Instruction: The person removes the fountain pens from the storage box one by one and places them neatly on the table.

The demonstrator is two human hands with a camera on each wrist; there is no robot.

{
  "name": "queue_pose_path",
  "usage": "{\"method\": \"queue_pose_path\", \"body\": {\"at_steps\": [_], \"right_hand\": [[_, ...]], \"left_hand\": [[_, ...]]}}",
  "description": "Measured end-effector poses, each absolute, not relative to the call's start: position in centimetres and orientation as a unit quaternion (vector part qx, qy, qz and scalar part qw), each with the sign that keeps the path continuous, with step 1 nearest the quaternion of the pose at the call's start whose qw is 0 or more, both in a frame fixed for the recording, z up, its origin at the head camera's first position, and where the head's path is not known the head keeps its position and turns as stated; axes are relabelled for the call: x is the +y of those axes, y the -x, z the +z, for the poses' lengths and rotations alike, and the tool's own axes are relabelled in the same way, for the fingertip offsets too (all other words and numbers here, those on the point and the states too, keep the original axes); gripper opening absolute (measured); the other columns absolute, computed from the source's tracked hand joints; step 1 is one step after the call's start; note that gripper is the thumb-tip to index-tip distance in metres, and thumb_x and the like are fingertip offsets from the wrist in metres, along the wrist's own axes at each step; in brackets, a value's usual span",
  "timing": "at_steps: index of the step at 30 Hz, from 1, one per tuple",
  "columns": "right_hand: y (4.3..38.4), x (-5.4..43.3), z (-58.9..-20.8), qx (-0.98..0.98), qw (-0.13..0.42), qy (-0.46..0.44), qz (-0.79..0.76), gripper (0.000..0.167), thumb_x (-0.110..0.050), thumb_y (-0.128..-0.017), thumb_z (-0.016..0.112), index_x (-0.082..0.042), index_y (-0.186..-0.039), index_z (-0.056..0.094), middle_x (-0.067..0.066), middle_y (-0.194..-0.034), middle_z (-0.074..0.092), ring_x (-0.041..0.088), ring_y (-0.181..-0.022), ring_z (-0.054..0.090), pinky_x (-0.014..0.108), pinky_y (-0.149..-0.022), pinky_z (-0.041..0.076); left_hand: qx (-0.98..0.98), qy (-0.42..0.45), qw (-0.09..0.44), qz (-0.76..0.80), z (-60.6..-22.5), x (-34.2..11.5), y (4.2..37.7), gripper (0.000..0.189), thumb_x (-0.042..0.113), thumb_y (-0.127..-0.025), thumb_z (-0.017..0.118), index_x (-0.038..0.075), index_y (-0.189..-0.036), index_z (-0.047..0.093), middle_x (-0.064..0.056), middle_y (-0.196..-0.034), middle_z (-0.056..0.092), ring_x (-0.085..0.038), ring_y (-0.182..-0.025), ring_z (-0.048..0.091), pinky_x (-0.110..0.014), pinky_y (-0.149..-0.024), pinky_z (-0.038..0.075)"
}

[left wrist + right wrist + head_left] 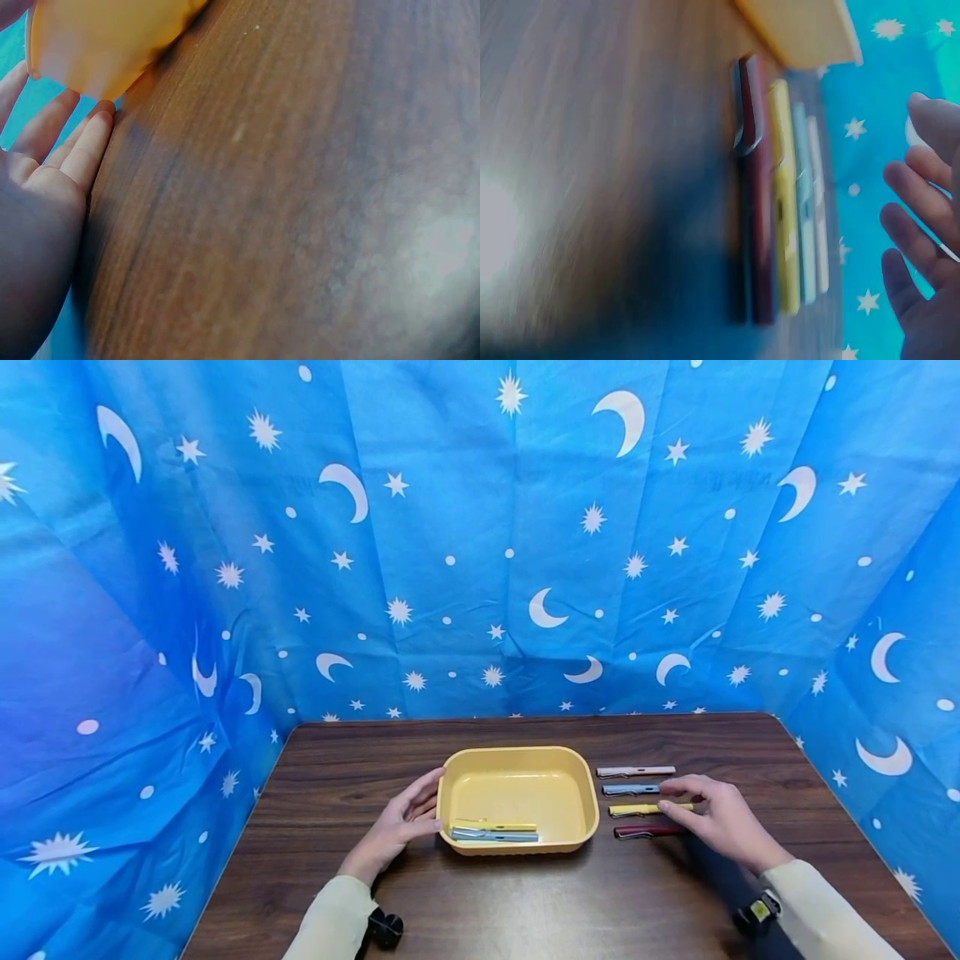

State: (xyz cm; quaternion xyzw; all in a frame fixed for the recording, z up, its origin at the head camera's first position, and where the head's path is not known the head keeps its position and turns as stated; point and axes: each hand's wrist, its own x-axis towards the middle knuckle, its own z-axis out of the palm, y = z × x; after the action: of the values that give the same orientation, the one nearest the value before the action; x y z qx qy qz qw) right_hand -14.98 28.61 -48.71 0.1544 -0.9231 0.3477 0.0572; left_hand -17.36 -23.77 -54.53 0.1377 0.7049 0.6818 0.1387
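A yellow rectangular tray (pixel 517 792) stands on the table, with a yellow pen (pixel 510 827) and a blue-grey pen (pixel 495 837) lying along its near side. My left hand (pixel 401 821) touches the tray's left wall with extended fingers, the thumb nearer to me. To the tray's right lie a silvery-pink pen (pixel 637 771), a light blue pen (pixel 628 790), a yellow pen (pixel 785 217) and a dark red pen (pixel 760 202), roughly parallel, clips toward the tray. Over their right ends hovers my right hand (pixel 718 818), thumb and fingers apart, apparently holding nothing.
The dark wood-grain table (pixel 337 760) carries everything. A blue curtain (pixel 465 527) with white moons and stars encloses its back and sides. Small black devices sit at both wrists, below the pale sleeves (pixel 333 914).
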Motion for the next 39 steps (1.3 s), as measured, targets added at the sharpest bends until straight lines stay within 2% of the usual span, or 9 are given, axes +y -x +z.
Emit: {"method": "queue_pose_path", "body": {"at_steps": [4,7,19,30,35,39], "right_hand": [[15.1,27.7,-47.7,-0.909,0.044,-0.131,0.394,0.033,-0.032,-0.102,0.072,-0.012,-0.127,0.076,0.005,-0.122,0.076,0.012,-0.103,0.069,0.027,-0.083,0.06],[15.4,27.0,-47.1,-0.895,0.038,-0.129,0.426,0.034,-0.034,-0.103,0.07,-0.012,-0.129,0.075,0.004,-0.123,0.076,0.007,-0.103,0.068,0.024,-0.085,0.059],[16.7,23.2,-44.8,-0.861,0.028,-0.169,0.479,0.035,-0.028,-0.101,0.073,-0.01,-0.131,0.072,0.009,-0.127,0.074,0.02,-0.108,0.071,0.021,-0.087,0.059],[17.8,19.5,-44.4,-0.855,0.008,-0.192,0.482,0.038,-0.033,-0.099,0.075,-0.014,-0.132,0.072,0.008,-0.131,0.072,0.027,-0.114,0.072,0.028,-0.089,0.062],[18.4,17.9,-43.8,-0.856,-0.012,-0.191,0.48,0.044,-0.034,-0.098,0.076,-0.014,-0.136,0.069,0.009,-0.134,0.071,0.03,-0.117,0.07,0.038,-0.094,0.062],[19.1,16.7,-43.1,-0.856,-0.014,-0.208,0.474,0.045,-0.036,-0.098,0.076,-0.016,-0.138,0.069,0.003,-0.135,0.071,0.031,-0.121,0.067,0.045,-0.099,0.059]], "left_hand": [[0.704,-0.141,0.138,0.682,-54.6,-23.8,17.4,0.081,0.004,-0.096,0.074,0.022,-0.165,0.036,-0.012,-0.169,0.036,-0.033,-0.154,0.037,-0.02,-0.112,0.045],[0.702,-0.145,0.136,0.684,-54.6,-23.8,17.4,0.08,0.004,-0.096,0.074,0.022,-0.164,0.036,-0.011,-0.168,0.037,-0.033,-0.154,0.036,-0.02,-0.113,0.044],[0.698,-0.147,0.137,0.687,-54.9,-23.9,17.4,0.081,0.002,-0.097,0.073,0.019,-0.165,0.034,-0.015,-0.169,0.035,-0.037,-0.154,0.036,-0.021,-0.111,0.046],[0.703,-0.139,0.137,0.684,-54.9,-23.8,17.5,0.081,0.005,-0.096,0.075,0.02,-0.164,0.036,-0.014,-0.168,0.036,-0.035,-0.153,0.038,-0.021,-0.11,0.047],[0.703,-0.145,0.135,0.683,-54.9,-23.9,17.6,0.08,0.005,-0.096,0.074,0.019,-0.165,0.035,-0.014,-0.169,0.036,-0.035,-0.154,0.036,-0.019,-0.112,0.045],[0.701,-0.147,0.133,0.685,-55.0,-23.9,17.6,0.08,0.005,-0.096,0.074,0.02,-0.165,0.035,-0.015,-0.169,0.035,-0.035,-0.155,0.035,-0.019,-0.112,0.044]]}}
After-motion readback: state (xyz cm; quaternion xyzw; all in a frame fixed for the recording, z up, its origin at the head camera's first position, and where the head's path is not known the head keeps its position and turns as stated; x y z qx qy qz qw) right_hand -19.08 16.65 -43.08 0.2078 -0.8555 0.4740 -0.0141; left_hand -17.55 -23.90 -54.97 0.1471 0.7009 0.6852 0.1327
